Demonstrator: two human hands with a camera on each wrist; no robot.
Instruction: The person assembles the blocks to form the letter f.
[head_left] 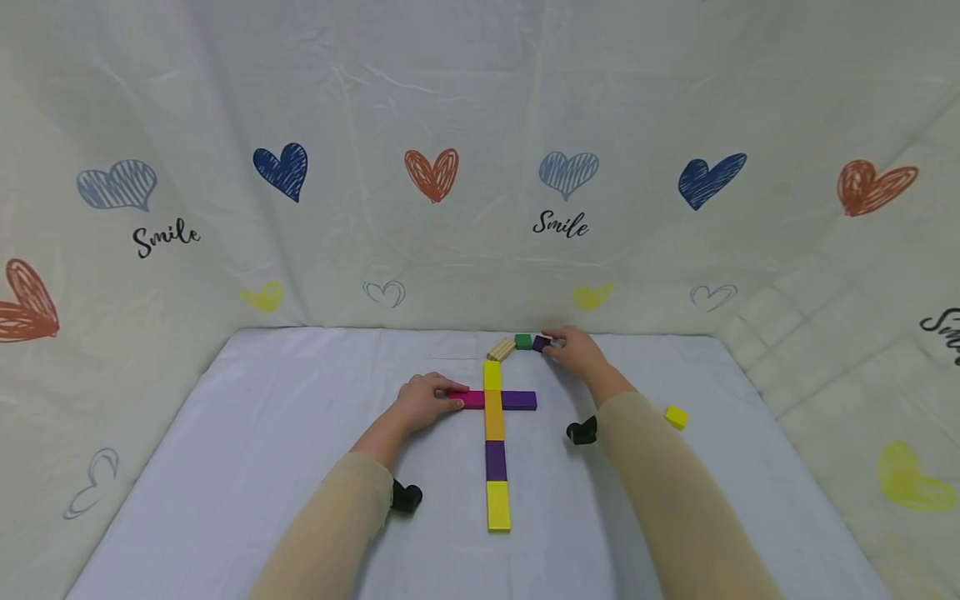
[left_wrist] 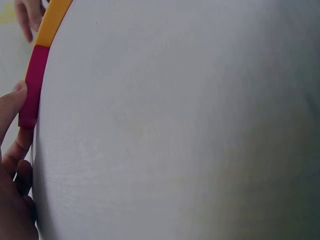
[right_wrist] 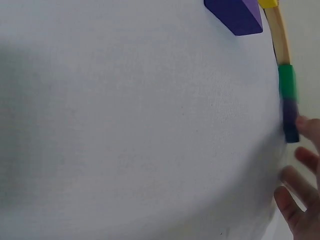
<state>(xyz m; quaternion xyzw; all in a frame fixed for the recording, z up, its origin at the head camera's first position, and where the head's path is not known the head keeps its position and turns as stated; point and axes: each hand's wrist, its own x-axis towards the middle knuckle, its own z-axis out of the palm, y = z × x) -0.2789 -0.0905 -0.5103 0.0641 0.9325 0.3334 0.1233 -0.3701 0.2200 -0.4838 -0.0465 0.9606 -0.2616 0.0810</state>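
Note:
Colored blocks form a cross on the white cloth, with a yellow, orange (head_left: 494, 415), purple and yellow column. My left hand (head_left: 423, 402) pinches the outer end of the magenta block (head_left: 468, 400), the cross's left arm; thumb and finger show against it in the left wrist view. A purple block (head_left: 519, 401) makes the right arm. From the column's top, a ribbed wood-colored piece (head_left: 501, 348) slants up right to a small green block (head_left: 522, 341). Beside the green one sits a small dark purple block (head_left: 541, 343), which my right hand (head_left: 577, 352) holds by thumb and forefinger, other fingers spread.
A loose yellow block (head_left: 677, 417) lies on the cloth to the right of my right forearm. Dark wrist cameras (head_left: 407, 498) stick out from both sleeves. A white backdrop (head_left: 480, 100) with printed hearts rises behind the table's far edge.

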